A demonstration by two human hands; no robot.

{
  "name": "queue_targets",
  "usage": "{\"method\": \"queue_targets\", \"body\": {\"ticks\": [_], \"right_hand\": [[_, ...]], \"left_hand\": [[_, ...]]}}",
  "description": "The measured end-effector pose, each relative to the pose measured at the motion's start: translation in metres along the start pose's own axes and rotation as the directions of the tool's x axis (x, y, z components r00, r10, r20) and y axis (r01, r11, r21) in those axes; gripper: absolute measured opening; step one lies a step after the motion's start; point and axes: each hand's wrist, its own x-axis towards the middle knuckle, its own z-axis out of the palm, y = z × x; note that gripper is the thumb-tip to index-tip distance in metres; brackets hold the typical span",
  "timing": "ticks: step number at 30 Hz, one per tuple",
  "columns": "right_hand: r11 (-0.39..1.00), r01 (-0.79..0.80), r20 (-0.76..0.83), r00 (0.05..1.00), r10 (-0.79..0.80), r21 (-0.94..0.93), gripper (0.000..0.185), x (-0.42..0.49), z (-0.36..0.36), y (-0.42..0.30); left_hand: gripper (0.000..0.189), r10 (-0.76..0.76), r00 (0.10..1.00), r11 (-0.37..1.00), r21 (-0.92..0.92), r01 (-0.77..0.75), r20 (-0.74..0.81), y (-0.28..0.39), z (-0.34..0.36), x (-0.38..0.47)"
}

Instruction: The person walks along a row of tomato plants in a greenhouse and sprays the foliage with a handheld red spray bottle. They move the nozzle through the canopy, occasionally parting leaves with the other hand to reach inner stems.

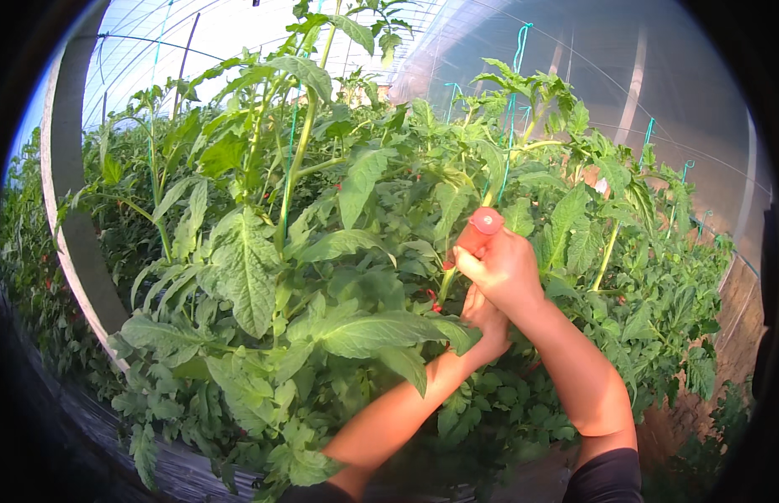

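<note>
My right hand [509,264] is closed around a red hand tool [479,229] with a rounded end, held against a thick tomato stem [447,286]. The tool's working end is mostly hidden by my fingers and the leaves. Just below, my left hand [487,320] is beside the same stem, partly covered by my right wrist. Its fingers point upward, and whether they grip the stem cannot be made out. A small red clip-like piece [435,302] is on or near the stem, left of my left hand. Green twine [510,138] hangs above the tool.
Tomato leaves [377,333] crowd in front of my left forearm. Another stem with twine [295,163] rises on the left. A pale post [81,188] stands at far left. Greenhouse film [691,82] curves along the right, above bare soil [741,308].
</note>
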Motion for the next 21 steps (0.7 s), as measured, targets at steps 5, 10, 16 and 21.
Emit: {"method": "queue_targets", "body": {"ticks": [5, 10, 16, 21], "right_hand": [[0.880, 0.100, -0.208, 0.978, -0.002, 0.465, 0.020, -0.069, -0.022, 0.004], [0.769, 0.533, -0.464, 0.813, -0.352, 0.351, 0.051, -0.129, -0.018, 0.036], [0.491, 0.670, -0.588, 0.735, -0.337, 0.557, 0.056, -0.147, -0.003, 0.045], [0.309, 0.679, -0.587, 0.732, -0.345, 0.666, 0.053, -0.150, 0.018, 0.020]], "left_hand": [[0.064, 0.049, 0.993, 0.998, -0.027, -0.052, -0.106, 0.009, 0.010, -0.016], [0.055, 0.092, 0.995, 0.996, -0.024, -0.091, 0.024, 0.013, 0.002, -0.061], [0.048, -0.089, 0.937, 0.995, -0.020, 0.102, 0.338, 0.049, -0.061, -0.130], [0.029, 0.135, 0.980, 0.990, 0.021, -0.139, 0.149, 0.066, -0.126, -0.168]]}}
